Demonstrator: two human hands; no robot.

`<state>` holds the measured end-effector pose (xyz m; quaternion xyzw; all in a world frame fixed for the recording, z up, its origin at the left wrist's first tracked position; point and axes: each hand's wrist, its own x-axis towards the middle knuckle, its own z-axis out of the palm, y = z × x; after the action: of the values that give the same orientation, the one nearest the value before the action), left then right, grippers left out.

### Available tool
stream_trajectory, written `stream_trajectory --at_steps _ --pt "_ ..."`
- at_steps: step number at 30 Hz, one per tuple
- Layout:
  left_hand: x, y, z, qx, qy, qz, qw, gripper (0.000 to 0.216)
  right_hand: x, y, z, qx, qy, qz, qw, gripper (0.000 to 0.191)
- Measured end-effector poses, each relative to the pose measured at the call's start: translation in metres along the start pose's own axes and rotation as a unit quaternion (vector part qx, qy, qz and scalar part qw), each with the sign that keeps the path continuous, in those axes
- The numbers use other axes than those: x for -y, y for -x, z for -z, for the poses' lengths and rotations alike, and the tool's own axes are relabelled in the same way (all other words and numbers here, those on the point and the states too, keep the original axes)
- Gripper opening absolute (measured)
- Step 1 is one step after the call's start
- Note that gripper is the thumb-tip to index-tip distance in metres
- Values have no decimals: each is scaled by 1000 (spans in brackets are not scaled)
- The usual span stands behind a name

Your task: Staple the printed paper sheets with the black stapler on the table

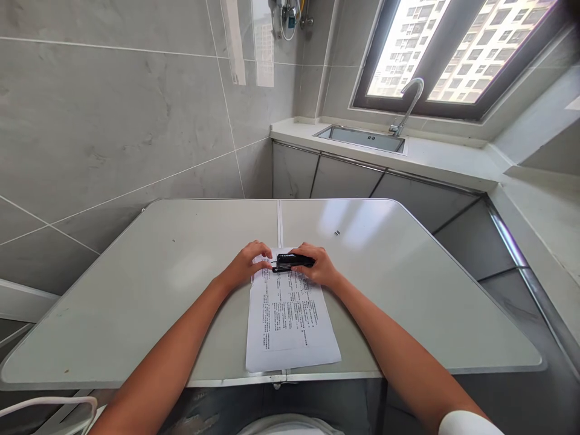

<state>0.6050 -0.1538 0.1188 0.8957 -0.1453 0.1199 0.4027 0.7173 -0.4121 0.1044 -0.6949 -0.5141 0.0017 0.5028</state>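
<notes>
The left hand (248,261) presses the paper (290,320) flat at its top edge; the right hand (321,266) grips 1 black stapler (292,261) set over that edge. Stapling seems not yet done.

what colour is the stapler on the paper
Black; the stapler shows best in the head view, at the paper's top edge.

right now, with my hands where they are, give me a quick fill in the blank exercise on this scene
1. The right hand holds a black ____.
2. The left hand presses on the top of the printed ____.
3. Behind the table, the faucet stands below the ____.
Missing words: stapler, paper, window.
</notes>
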Motion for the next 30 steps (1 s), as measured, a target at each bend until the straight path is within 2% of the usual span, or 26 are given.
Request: stream_trajectory --at_steps 4,6,14,17,20,22,23,26,30 --pt "-5 -4 -8 47 -23 -57 997 14 8 0 -8 47 2 21 999 23" --pt "-3 -4 -9 55 -32 -66 996 14 11 0 -10 50 5 20 999 21" --pt "-4 -4 -9 -4 -19 -29 999 12 14 -4 -6 22 7 -9 1000 26" --pt "-6 -5 -10 -21 -62 -17 998 20 3 -5 10 -72 31 -76 994 31" --pt "-5 -4 -12 76 -113 -45 990 42 -18 -2 38 -189 88 -167 964 36" --pt "-1 -2 -13 147 -146 -53 977 56 -34 3 58 -229 103 -215 944 40" --pt "2 -2 -14 164 -162 -47 972 60 -41 5 66 -233 101 -235 938 42" --pt "11 -1 -15 164 -192 -7 968 62 -54 13 86 -201 83 -280 935 45" --pt "22 0 -13 144 -200 14 969 61 -52 20 99 -71 31 -294 953 51"
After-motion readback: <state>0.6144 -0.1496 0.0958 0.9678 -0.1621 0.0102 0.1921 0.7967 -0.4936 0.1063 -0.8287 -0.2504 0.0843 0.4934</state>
